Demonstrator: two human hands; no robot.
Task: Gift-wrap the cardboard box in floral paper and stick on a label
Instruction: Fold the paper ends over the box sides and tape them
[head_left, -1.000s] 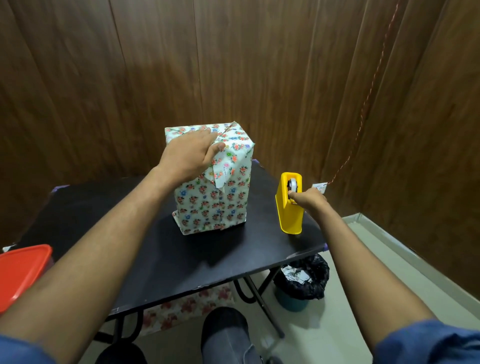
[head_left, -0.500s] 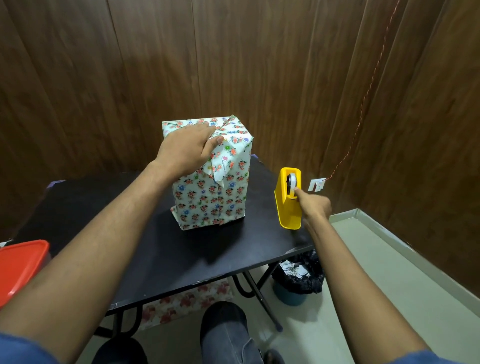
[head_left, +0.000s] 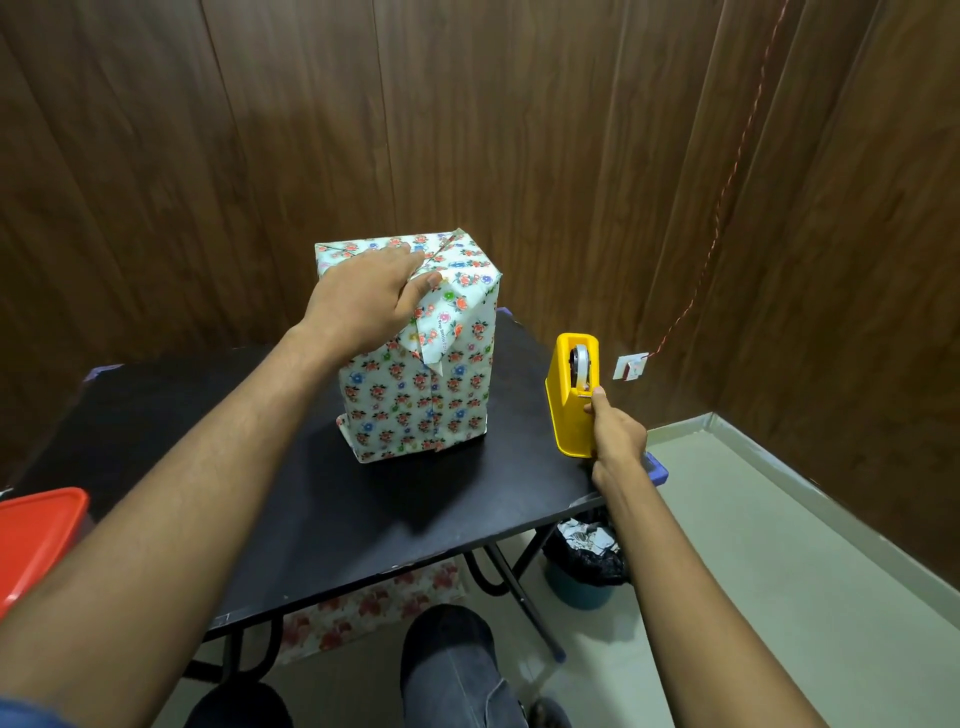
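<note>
The box stands upright mid-bench, left hand pressing its folded paper flap. The right hand pinches tape at the yellow dispenser near the edge. A red lid lies left; a bin stands below.

A tall rectangular cardboard box wrapped in white floral paper stands upright on the black table, a pointed paper flap hanging loose down its front face.
</note>
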